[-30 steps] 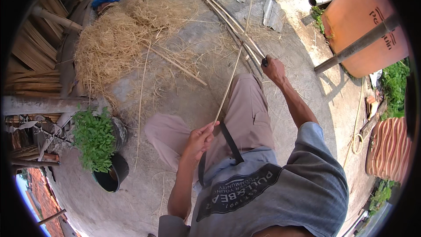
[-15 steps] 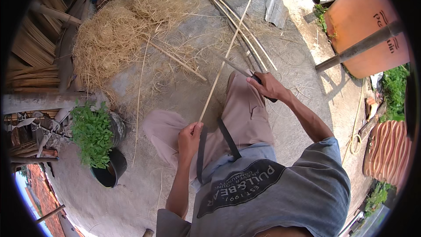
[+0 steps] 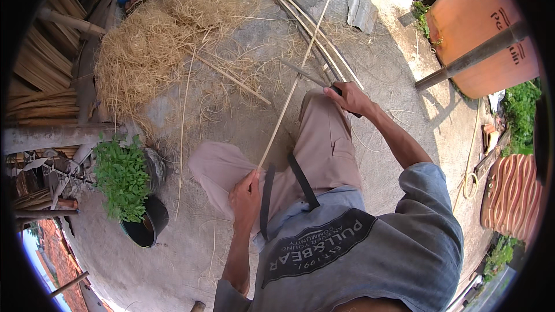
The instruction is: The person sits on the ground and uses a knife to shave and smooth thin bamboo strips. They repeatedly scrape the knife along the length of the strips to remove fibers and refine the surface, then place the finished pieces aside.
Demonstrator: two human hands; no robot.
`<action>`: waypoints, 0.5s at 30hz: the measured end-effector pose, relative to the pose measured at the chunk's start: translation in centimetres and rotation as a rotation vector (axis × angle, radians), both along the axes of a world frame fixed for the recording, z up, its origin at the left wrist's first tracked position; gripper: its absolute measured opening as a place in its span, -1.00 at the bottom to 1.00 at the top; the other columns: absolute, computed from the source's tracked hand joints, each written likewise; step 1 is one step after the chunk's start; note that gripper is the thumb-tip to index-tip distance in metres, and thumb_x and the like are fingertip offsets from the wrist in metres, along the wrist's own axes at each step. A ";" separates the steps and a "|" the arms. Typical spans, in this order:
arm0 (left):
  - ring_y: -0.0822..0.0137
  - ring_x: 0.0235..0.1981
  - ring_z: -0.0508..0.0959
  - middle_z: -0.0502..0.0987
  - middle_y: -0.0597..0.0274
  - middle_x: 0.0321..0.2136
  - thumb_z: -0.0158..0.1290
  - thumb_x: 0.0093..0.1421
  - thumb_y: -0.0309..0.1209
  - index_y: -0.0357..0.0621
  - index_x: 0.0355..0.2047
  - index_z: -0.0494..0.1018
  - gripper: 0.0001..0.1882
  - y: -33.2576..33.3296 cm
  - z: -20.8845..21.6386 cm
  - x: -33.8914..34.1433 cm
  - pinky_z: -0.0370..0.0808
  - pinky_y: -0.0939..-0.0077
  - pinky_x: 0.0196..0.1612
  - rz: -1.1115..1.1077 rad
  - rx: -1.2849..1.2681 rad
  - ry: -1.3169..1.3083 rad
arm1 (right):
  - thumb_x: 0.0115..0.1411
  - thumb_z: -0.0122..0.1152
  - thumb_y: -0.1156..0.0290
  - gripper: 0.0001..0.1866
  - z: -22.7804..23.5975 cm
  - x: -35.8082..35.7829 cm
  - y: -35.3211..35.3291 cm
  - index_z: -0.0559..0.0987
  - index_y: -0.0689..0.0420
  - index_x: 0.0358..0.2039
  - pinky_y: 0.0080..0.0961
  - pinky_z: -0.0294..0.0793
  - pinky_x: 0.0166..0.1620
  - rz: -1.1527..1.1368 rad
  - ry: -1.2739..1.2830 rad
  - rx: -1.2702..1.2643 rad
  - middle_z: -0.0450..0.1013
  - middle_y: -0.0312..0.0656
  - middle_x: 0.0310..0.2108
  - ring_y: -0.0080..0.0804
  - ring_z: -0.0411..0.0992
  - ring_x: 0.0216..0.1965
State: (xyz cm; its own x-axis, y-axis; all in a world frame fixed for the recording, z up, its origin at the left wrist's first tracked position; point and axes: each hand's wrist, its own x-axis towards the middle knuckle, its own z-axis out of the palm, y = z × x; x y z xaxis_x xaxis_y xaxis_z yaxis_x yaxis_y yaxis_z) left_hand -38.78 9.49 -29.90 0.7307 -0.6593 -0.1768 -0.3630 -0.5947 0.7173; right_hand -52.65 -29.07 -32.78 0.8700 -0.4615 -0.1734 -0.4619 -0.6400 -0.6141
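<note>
My left hand (image 3: 245, 195), low over my left thigh, is closed on the near end of a long, thin bamboo strip (image 3: 280, 117). From there the strip slants up and right, away from me across the ground. In my right hand (image 3: 355, 99), by my right knee, the black handle of a knife is gripped. The narrow knife blade (image 3: 312, 77) points left and crosses the strip; whether its edge is cutting in cannot be made out.
A heap of curly shavings (image 3: 156, 40) covers the ground at far left. More long strips (image 3: 329, 46) lie beyond my right knee. A leafy plant (image 3: 121, 176) and a black pot (image 3: 151, 222) stand at left. An orange tank (image 3: 474, 34) is at far right.
My left hand has shifted slightly down, its grip on the strip turned. My right hand has moved a little up, and the knife now crosses the strip slightly farther away.
</note>
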 end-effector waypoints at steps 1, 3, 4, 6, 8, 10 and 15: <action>0.00 -0.20 0.67 0.68 -0.01 -0.23 0.02 0.39 -0.29 -0.28 -0.10 0.61 -0.69 0.7 -0.6 -0.1 0.52 0.21 -0.06 -0.017 0.005 0.007 | 0.40 0.01 -0.12 -0.37 -0.5 0.5 -3.0 0.59 0.31 -0.36 -0.13 0.47 -0.41 -0.215 0.033 0.036 0.43 0.12 -0.67 0.03 0.46 -0.58; 0.01 -0.20 0.67 0.68 -0.01 -0.23 0.03 0.39 -0.30 -0.27 -0.10 0.62 -0.70 1.7 -0.7 0.0 0.52 0.21 -0.06 -0.005 0.012 0.027 | 0.40 0.01 -0.12 -0.36 -1.0 0.9 -3.9 0.60 0.32 -0.38 -0.10 0.48 -0.36 -0.096 0.041 -0.045 0.43 0.09 -0.69 0.01 0.47 -0.57; 0.01 -0.20 0.67 0.68 -0.01 -0.23 0.04 0.38 -0.30 -0.27 -0.10 0.62 -0.70 2.1 -0.2 0.1 0.52 0.22 -0.06 0.033 0.017 0.033 | 0.40 0.01 -0.12 -0.35 -0.7 1.6 -2.1 0.60 0.32 -0.40 -0.09 0.48 -0.37 0.036 -0.011 -0.083 0.43 0.08 -0.69 -0.01 0.48 -0.58; 0.02 -0.21 0.67 0.68 -0.01 -0.23 0.05 0.37 -0.30 -0.25 -0.10 0.62 -0.71 2.9 0.3 0.5 0.52 0.23 -0.07 0.063 -0.019 0.027 | 0.40 0.01 -0.12 -0.32 -0.2 1.7 -1.0 0.60 0.34 -0.48 -0.07 0.48 -0.40 0.304 -0.142 -0.221 0.42 0.06 -0.72 -0.09 0.51 -0.60; 0.01 -0.23 0.67 0.67 0.00 -0.24 0.07 0.36 -0.30 -0.25 -0.09 0.62 -0.71 4.4 0.5 0.2 0.53 0.24 -0.08 0.030 -0.080 0.027 | 0.39 0.00 -0.15 -0.29 -3.7 -1.1 -6.3 0.58 0.35 -0.50 -0.08 0.49 -0.40 -0.197 -0.033 -0.177 0.44 0.07 -0.71 -0.08 0.52 -0.59; 0.00 -0.25 0.66 0.67 0.01 -0.26 0.08 0.35 -0.29 -0.23 -0.08 0.62 -0.71 4.5 0.0 -0.5 0.52 0.24 -0.10 -0.015 -0.048 -0.016 | 0.38 -0.01 -0.18 -0.27 -4.7 0.0 -8.8 0.57 0.35 -0.51 -0.10 0.49 -0.41 -0.476 -0.024 -0.096 0.45 0.07 -0.70 -0.07 0.53 -0.60; 0.00 -0.27 0.64 0.66 0.03 -0.32 0.08 0.35 -0.28 -0.15 -0.04 0.63 -0.71 1.8 -0.8 0.4 0.51 0.22 -0.15 0.015 0.013 -0.003 | 0.36 0.07 -0.15 -0.33 -1.1 1.2 -4.2 0.55 0.35 -0.46 -0.23 0.50 -0.48 -0.389 -0.100 -0.067 0.46 -0.04 -0.71 -0.20 0.50 -0.67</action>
